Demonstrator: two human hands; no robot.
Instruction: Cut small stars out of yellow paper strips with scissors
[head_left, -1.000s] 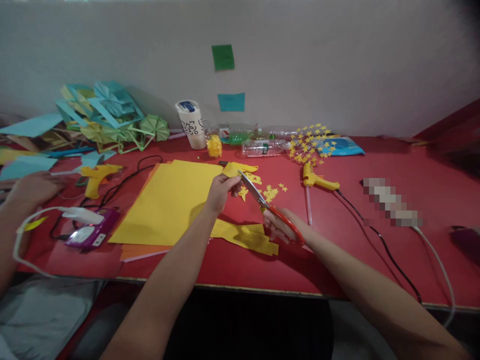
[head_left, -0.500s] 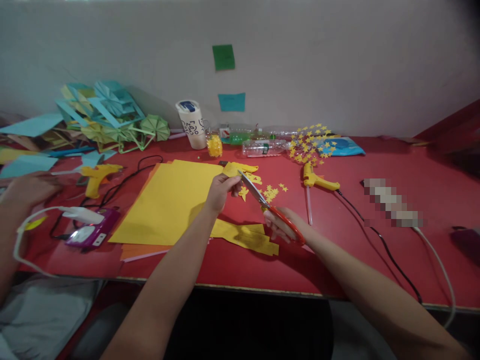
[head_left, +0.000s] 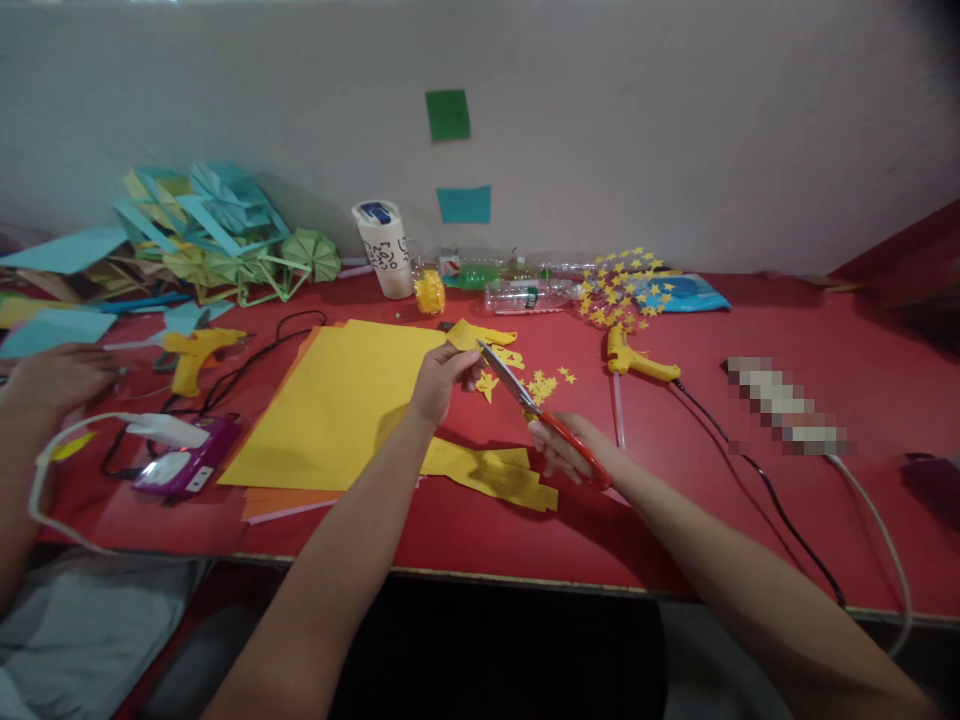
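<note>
My left hand (head_left: 442,380) pinches a small piece of yellow paper (head_left: 463,337), which sticks up past the fingers. In my right hand (head_left: 566,450) is a pair of scissors (head_left: 517,390) with red handles, its blade tips touching the paper by my left fingertips. Small yellow paper stars (head_left: 541,385) and cut scraps (head_left: 510,355) lie just behind the blades. Yellow paper strips (head_left: 499,475) rest in front of my hands. Beneath my left forearm spreads a stack of yellow sheets (head_left: 322,400), with orange ones under it.
A yellow glue gun (head_left: 637,360) lies right, another glue gun (head_left: 196,355) left, beside a purple power strip (head_left: 187,460). Plastic bottles (head_left: 529,296), a white tumbler (head_left: 384,250) and folded paper shapes (head_left: 225,225) line the wall. Another person's hand (head_left: 60,378) is at the left.
My hands, the paper and the scissors stay almost exactly where they were. The other person's hand at the left has shifted slightly.
</note>
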